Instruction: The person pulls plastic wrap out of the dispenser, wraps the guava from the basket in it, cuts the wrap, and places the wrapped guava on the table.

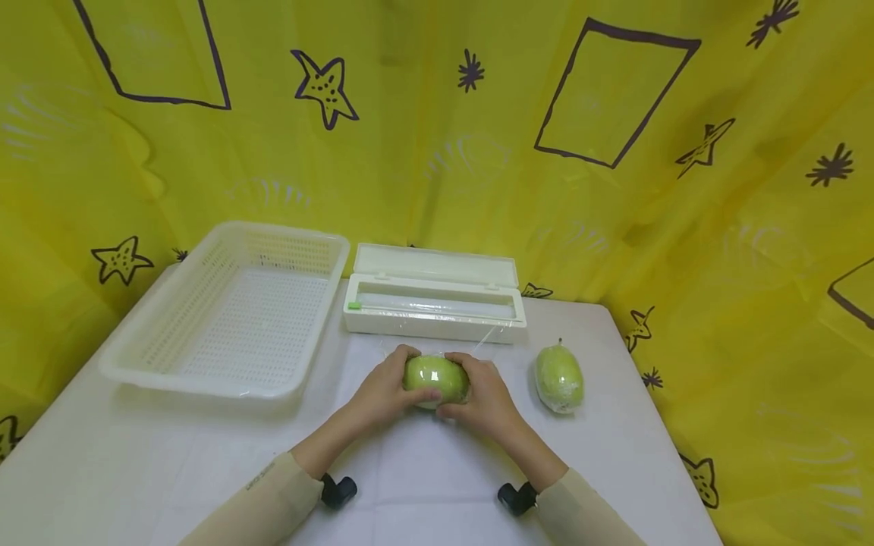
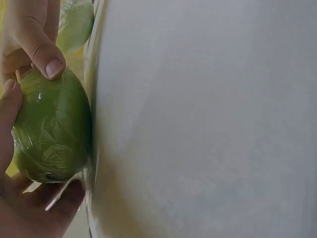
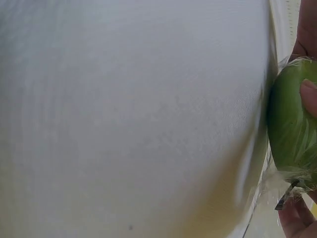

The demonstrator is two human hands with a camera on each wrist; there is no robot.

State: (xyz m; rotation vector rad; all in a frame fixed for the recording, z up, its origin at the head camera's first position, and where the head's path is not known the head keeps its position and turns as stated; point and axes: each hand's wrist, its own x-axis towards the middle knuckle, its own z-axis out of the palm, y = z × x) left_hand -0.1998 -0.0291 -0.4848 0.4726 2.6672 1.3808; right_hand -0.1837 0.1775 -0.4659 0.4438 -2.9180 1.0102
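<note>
Both hands hold a green melon (image 1: pixel 435 377) wrapped in shiny cling film, low over the middle of the table. My left hand (image 1: pixel 385 390) grips its left side, thumb on the near face and fingers at the far edge. From the right, my right hand (image 1: pixel 481 394) grips it the same way. In the right wrist view a dark stem (image 3: pixel 286 196) pokes out at one end of the melon amid crinkled film. A second wrapped green melon (image 1: pixel 560 378) lies to the right of my right hand, stem pointing away.
Behind the hands stands a white cling film box (image 1: pixel 437 326), lid raised, with a film roll (image 1: pixel 437 305) and a green slider (image 1: pixel 353 305) inside. A white plastic basket (image 1: pixel 317 326) sits at the left. A yellow patterned curtain (image 1: pixel 410 152) hangs around the white-covered table (image 1: pixel 410 485).
</note>
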